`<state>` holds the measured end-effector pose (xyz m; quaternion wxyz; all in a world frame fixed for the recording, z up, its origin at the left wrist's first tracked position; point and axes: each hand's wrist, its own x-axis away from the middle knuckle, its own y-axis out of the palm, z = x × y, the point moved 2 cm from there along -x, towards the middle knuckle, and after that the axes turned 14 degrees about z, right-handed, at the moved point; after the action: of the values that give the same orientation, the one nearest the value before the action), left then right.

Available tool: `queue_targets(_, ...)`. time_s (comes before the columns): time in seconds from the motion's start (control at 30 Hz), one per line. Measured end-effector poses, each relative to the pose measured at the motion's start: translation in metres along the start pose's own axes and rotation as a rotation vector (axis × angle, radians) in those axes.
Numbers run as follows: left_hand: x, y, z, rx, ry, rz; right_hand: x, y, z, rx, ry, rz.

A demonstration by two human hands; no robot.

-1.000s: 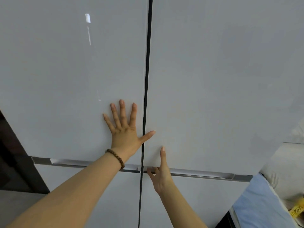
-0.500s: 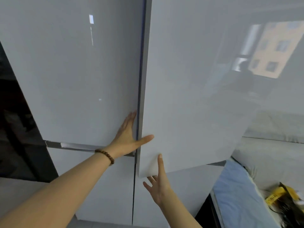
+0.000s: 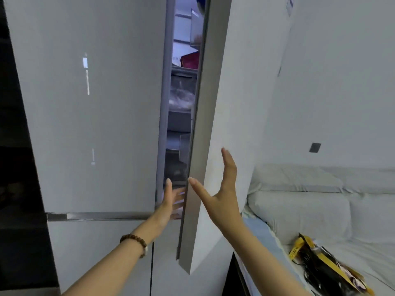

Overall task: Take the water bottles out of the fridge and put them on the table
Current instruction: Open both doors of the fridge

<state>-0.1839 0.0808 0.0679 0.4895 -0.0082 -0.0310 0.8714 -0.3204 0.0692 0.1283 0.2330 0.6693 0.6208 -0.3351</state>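
Observation:
A tall pale-grey fridge fills the view. Its left upper door (image 3: 96, 103) is closed. Its right upper door (image 3: 213, 129) stands swung out, edge-on to me. Through the gap I see shelves (image 3: 181, 116) with a dark red package and clear drawers; no water bottles show. My left hand (image 3: 171, 201), with a bead bracelet on the wrist, reaches into the gap at the door's lower edge, fingers spread. My right hand (image 3: 222, 195) is spread wide, thumb at the door's edge and fingers on its outer face.
A white sofa (image 3: 310, 201) with cushions stands at the right, with a light blue cloth (image 3: 263, 238) at its near end and a black-and-yellow bag (image 3: 324, 265) on the seat. Dark furniture (image 3: 19, 167) flanks the fridge on the left. The lower fridge doors (image 3: 102, 253) are closed.
The right upper door has swung from shut to well out. My left hand left the left door's face and slipped into the gap. My right hand rose onto the door's outer side.

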Motion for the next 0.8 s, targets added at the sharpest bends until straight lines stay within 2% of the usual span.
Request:
queue_targets(0.1,0.021,0.007,0.011,-0.142,-0.003,-0.171,-0.011,-0.024,-0.01,0.023,0.011,0.033)
queue_targets(0.17,0.029,0.014,0.02,-0.172,0.032,-0.198,-0.017,-0.044,-0.007,0.017,0.09,0.1)
queue_targets(0.33,0.044,0.044,0.053,-0.195,0.274,-0.053,-0.029,-0.106,0.005,0.053,0.151,0.201)
queue_targets(0.5,0.055,0.106,0.09,-0.18,0.456,-0.003,-0.055,-0.174,0.021,0.062,0.142,0.268)
queue_targets(0.63,0.061,0.165,0.107,-0.117,0.472,-0.006,-0.077,-0.227,0.046,0.027,0.166,0.235)
queue_targets(0.8,0.067,0.23,0.105,-0.22,0.543,-0.02,-0.099,-0.285,0.08,-0.031,0.219,0.162)
